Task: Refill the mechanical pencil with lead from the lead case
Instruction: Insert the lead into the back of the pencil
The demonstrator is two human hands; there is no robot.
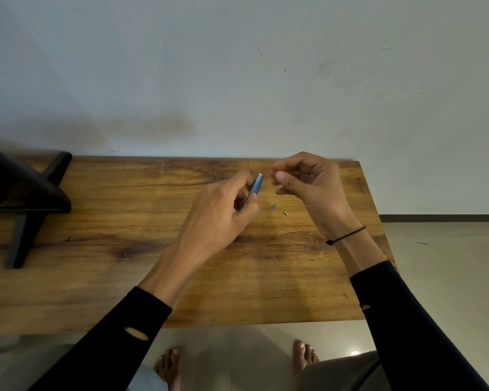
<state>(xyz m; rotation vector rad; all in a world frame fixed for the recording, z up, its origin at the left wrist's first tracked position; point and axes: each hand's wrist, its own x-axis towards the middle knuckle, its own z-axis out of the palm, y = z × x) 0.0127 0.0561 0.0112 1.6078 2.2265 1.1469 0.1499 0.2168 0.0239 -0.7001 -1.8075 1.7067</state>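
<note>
My left hand grips a blue mechanical pencil, tilted with its pale upper end pointing up and to the right. My right hand hovers just right of that end, thumb and fingertips pinched together; whatever they pinch is too thin to see. On the wooden table below the hands lie a small metal pencil cap and a tiny white eraser. No lead case shows.
A black stand with legs occupies the table's left end. The table backs onto a pale wall. Its right edge drops to a tiled floor; my bare feet show below the near edge.
</note>
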